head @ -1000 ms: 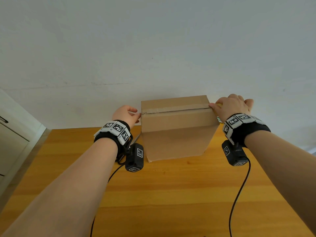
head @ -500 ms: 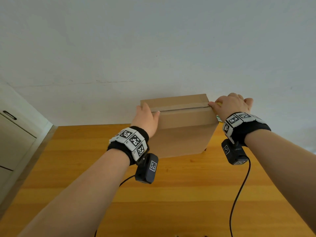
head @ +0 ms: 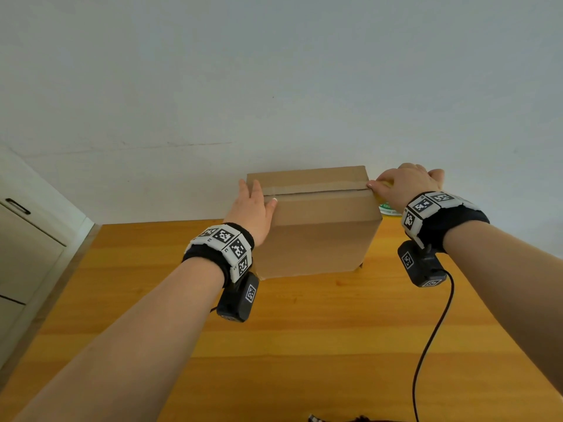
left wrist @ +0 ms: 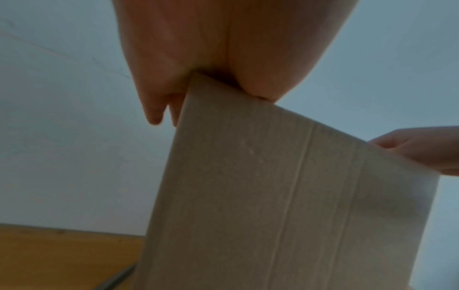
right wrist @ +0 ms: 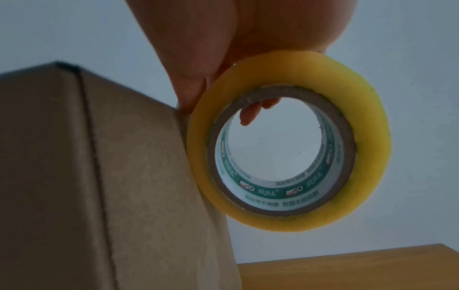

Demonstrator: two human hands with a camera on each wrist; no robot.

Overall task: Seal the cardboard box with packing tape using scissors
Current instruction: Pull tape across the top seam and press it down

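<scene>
A brown cardboard box (head: 316, 233) stands on the wooden table against the wall, flaps down. A strip of tape (head: 313, 188) runs along its top seam. My left hand (head: 254, 205) straddles the box's top left corner (left wrist: 198, 82), with straight fingers down the left side and the thumb lying on top. At the top right edge my right hand (head: 405, 184) grips a yellow tape roll (right wrist: 288, 141), held against the box's right side (right wrist: 149, 157). A slim grey object (left wrist: 116, 278), possibly the scissors, lies on the table by the box's left foot.
The wooden table (head: 304, 345) stretches toward me from the box. A white wall rises right behind the box. A pale cabinet (head: 24, 254) stands at the left. A black cable (head: 432, 336) hangs from my right wrist camera.
My left hand has moved from beside the box's left edge up onto its top left corner. The right hand with the tape roll has stayed at the right edge.
</scene>
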